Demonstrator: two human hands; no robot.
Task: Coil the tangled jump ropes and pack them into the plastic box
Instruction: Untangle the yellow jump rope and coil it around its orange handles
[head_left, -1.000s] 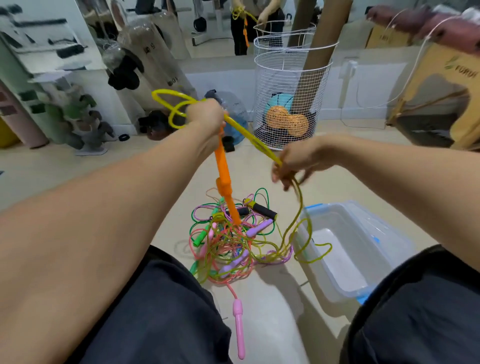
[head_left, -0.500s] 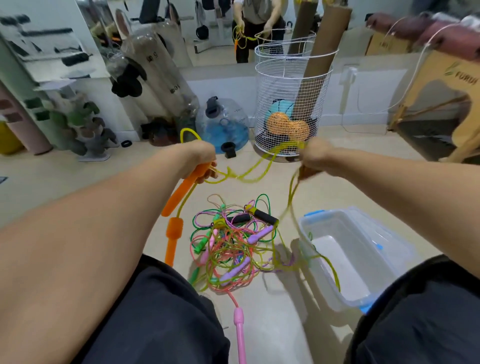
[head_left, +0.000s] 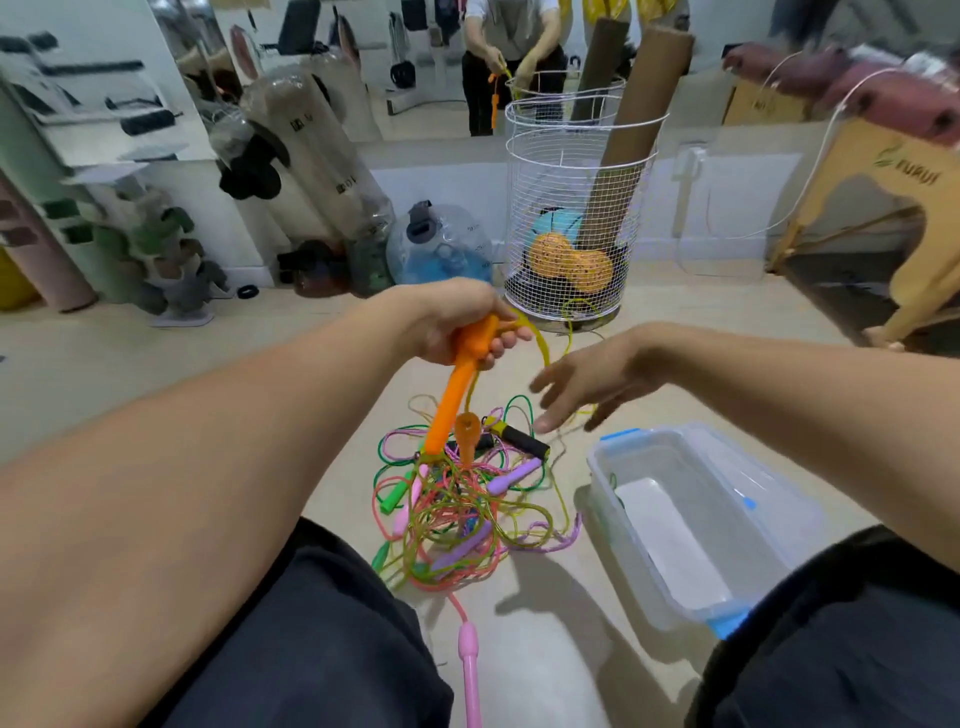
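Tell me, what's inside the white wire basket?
Inside the white wire basket sit an orange peanut-shaped ball, something blue behind it, and a tall brown cardboard tube. The basket's bottom is hidden.

A white wire basket (head_left: 576, 208) stands on the floor (head_left: 156, 374) holding cardboard tubes (head_left: 623, 150) and orange balls (head_left: 571, 262).

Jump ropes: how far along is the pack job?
Done: nothing packed; the plastic box shows only its white bottom. In hand: the left hand grips the orange handles with yellow cord looped at the fist; the right hand is open, holding nothing. Left: that rope's tail runs into the tangled pile of other ropes on the floor.
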